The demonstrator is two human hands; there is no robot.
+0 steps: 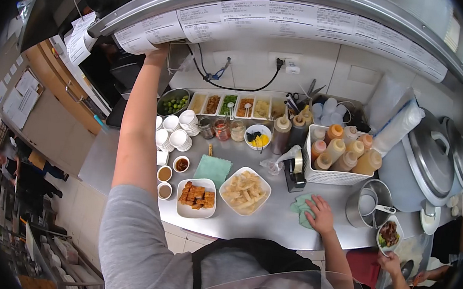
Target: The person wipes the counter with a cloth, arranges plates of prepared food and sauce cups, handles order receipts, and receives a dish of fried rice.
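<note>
My left arm is raised to the rail of paper order tickets [148, 29]. My left hand [161, 50] touches the lower edge of a ticket at the left end, its fingers mostly hidden behind the paper. Lower right, my right hand [321, 215] lies flat with fingers spread on a crumpled green cloth [301, 207] on the steel counter. In front of my body stand a white bowl of fries [245, 192] and a white dish of browned, glazed cubes [197, 197]. A second green cloth [213, 168], folded, lies behind them.
Small sauce cups [164, 191] sit left of the dish, near stacked white saucers [188, 120]. A topping rack [237, 105] lines the back. Right are a tape dispenser [295, 172], a basket of squeeze bottles [333, 177] and a metal pot [359, 210]. A co-worker's hand [390, 264] holds a food bowl [390, 234].
</note>
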